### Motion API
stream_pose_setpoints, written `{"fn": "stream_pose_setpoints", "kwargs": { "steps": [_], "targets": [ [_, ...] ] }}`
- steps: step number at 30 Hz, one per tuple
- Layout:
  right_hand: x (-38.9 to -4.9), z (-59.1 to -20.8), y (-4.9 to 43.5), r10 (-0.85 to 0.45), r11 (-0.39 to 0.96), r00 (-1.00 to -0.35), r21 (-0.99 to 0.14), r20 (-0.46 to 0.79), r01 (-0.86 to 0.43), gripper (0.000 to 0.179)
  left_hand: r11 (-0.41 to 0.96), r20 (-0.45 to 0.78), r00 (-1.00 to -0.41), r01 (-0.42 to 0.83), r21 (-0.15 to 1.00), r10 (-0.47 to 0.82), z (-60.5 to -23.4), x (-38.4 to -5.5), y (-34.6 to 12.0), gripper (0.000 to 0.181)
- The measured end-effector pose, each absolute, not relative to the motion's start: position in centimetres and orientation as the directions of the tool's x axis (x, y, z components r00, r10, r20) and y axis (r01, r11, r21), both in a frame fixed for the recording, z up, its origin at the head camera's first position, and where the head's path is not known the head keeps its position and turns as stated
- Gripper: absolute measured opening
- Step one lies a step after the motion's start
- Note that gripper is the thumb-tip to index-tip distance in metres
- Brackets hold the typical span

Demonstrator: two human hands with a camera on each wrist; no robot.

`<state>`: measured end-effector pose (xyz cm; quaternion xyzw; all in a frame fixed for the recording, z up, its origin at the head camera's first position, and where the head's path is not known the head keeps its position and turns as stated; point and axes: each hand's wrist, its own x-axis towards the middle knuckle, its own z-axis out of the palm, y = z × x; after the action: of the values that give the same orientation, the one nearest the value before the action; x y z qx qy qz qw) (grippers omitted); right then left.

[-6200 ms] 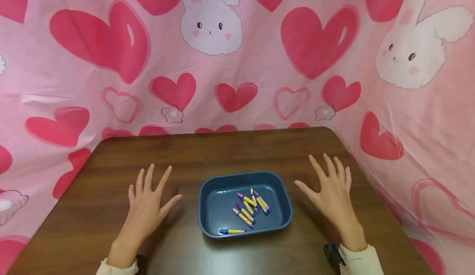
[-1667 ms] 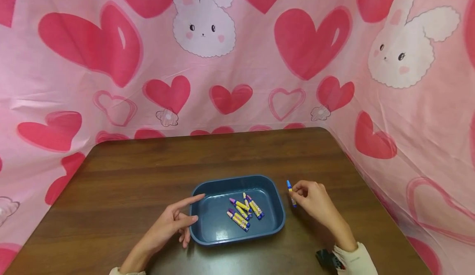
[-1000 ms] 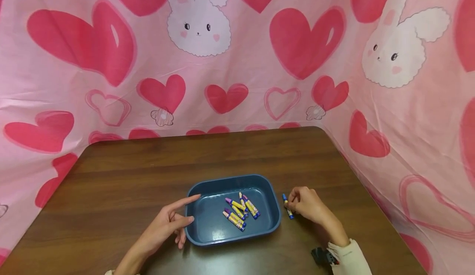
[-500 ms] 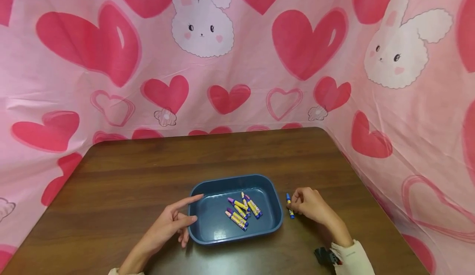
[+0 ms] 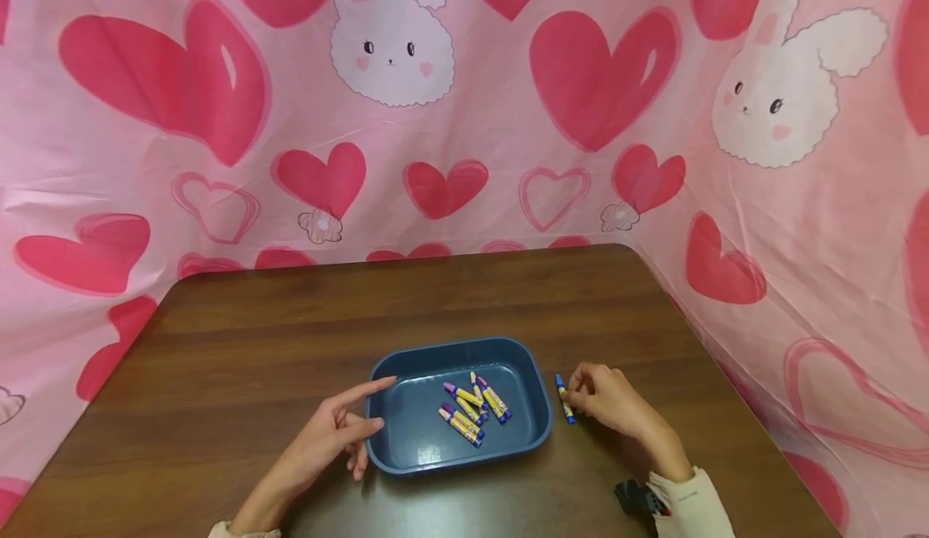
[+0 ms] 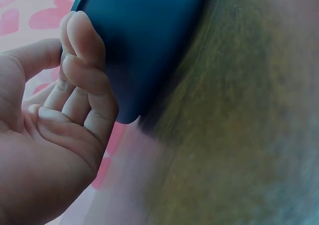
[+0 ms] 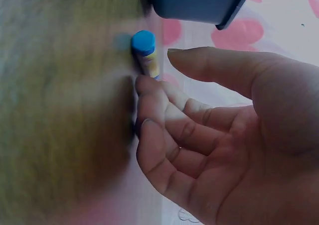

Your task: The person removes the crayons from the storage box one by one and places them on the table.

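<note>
A dark blue tray (image 5: 406, 467) sits on the table with several yellow-wrapped crayons (image 5: 464, 423) inside, tips purple, pink or cream. My left hand (image 5: 330, 433) holds its left wall: thumb and index finger reach over the rim, the other fingers hang outside. The left wrist view shows these fingers (image 6: 82, 90) against the tray (image 6: 144, 41). Just right of the tray, a blue crayon (image 5: 565, 401) lies on the table. My right hand (image 5: 606, 397) is beside it, fingertips at or close to the crayon. In the right wrist view the thumb stands apart from the crayon (image 7: 144, 46).
The brown wooden table (image 5: 305, 320) has rounded far corners. A pink cloth (image 5: 450, 135) with hearts and rabbits hangs behind it and along both sides. A black device (image 5: 635, 498) is on the right wrist.
Earlier both hands were spread beside the tray and the blue crayon lay inside. The crayon is now on the table at the right, and the left hand has come to the tray's rim.
</note>
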<state>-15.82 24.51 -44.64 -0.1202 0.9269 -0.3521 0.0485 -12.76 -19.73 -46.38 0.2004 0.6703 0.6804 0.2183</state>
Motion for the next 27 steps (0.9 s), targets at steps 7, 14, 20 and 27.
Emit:
{"fn": "stream_pose_setpoints", "kwargs": {
  "steps": [7, 14, 20, 27],
  "targets": [
    [-15.7, -43.8, 24.3, -0.236, 0.741, -0.966, -0.624, 0.102, -0.247, 0.014, -0.033, 0.002, -0.819, -0.020, 0.999, 0.574, -46.5, -12.8, -19.7, 0.056],
    [-15.5, -42.3, 22.1, -0.260, 0.712, -0.933, -0.602, 0.250, -0.360, 0.014, -0.033, -0.016, -0.817, -0.044, 0.998, 0.576, -46.7, -12.8, -19.9, 0.057],
    [-15.3, -40.3, 19.6, -0.264, 0.716, -0.919, -0.579, 0.293, -0.390, 0.014, -0.012, -0.034, -0.826, -0.049, 0.999, 0.563, -46.6, -12.9, -20.0, 0.056],
    [-15.4, -38.5, 16.9, -0.285, 0.769, -0.931, -0.527, 0.227, -0.363, 0.009, 0.004, -0.069, -0.829, -0.080, 0.997, 0.555, -46.7, -12.8, -19.8, 0.056]
  ]
}}
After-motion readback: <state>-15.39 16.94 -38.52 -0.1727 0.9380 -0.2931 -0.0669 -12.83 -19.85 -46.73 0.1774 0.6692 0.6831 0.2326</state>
